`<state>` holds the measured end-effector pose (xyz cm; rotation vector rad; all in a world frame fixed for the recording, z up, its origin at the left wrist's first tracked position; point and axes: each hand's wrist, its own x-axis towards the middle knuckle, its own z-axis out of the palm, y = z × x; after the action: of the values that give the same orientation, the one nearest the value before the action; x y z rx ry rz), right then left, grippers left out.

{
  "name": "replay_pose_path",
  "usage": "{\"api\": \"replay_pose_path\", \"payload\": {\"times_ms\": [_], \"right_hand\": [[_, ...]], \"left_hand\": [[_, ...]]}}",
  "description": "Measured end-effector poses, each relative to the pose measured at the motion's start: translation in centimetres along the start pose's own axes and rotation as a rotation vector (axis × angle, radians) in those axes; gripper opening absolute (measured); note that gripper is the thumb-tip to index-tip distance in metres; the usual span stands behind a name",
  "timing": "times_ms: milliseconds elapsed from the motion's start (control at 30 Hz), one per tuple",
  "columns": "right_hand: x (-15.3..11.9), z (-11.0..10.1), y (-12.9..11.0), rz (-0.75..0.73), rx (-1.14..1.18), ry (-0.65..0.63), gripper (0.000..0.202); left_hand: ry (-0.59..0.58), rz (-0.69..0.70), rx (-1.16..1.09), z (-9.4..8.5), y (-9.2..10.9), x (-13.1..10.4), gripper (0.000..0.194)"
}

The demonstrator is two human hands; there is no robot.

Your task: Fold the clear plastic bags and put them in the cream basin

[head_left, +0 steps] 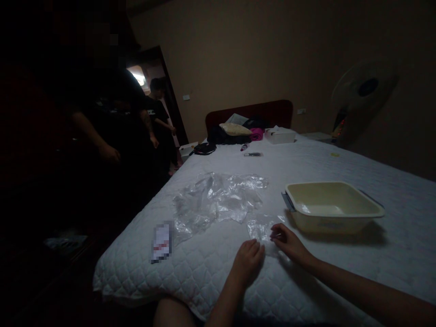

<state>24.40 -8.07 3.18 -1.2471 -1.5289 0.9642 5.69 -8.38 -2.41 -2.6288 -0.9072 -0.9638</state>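
A small clear plastic bag (260,225) lies on the white quilted bed cover in front of me. My left hand (250,260) rests at its near left edge, fingers bent and together on the plastic. On the other side my right hand (290,242) pinches the bag between thumb and curled fingers, slightly raised. Farther left spreads a heap of crumpled clear plastic bags (218,200). Right of my hands stands a cream plastic basin (337,222) with grey handles; nothing shows inside it.
The bed (132,254) carries a blurred-out flat item (161,242) near its left edge. Clothes (235,129), a white box (279,135) and a black bag (204,149) lie toward the headboard. A fan (368,86) stands right. Two people in dark clothes stand left.
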Motion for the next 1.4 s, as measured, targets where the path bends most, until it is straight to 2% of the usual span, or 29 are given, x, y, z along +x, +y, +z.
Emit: {"api": "replay_pose_path", "payload": {"times_ms": [167, 367, 600, 733, 933, 1100, 1400], "right_hand": [[1.0, -0.2, -0.6, 0.020, 0.014, 0.010, 0.019], [1.3, -0.5, -0.1, -0.012, 0.107, 0.001, 0.021], [1.6, -1.3, 0.6, -0.063, -0.124, -0.071, 0.026], [2.2, -1.5, 0.7, -0.074, -0.191, -0.104, 0.026], [2.8, -1.5, -0.2, -0.135, -0.365, -0.145, 0.022], [3.0, -1.3, -0.2, -0.167, -0.473, -0.187, 0.021], [3.7, -0.8, 0.0, -0.214, -0.572, -0.226, 0.019]], "left_hand": [[-0.024, 0.002, 0.000, -0.4, 0.1, 0.1, 0.024], [-0.034, -0.002, -0.003, -0.4, 0.1, 0.1, 0.026], [-0.008, 0.021, 0.032, -0.4, 0.0, 0.0, 0.028], [-0.032, 0.054, 0.008, -0.5, 0.1, 0.1, 0.029], [-0.038, 0.050, -0.039, -0.2, 0.0, 0.0, 0.031], [-0.031, 0.054, -0.032, -0.7, 0.2, 0.3, 0.030], [-0.055, 0.061, 0.021, -0.9, 0.4, 0.6, 0.026]]}}
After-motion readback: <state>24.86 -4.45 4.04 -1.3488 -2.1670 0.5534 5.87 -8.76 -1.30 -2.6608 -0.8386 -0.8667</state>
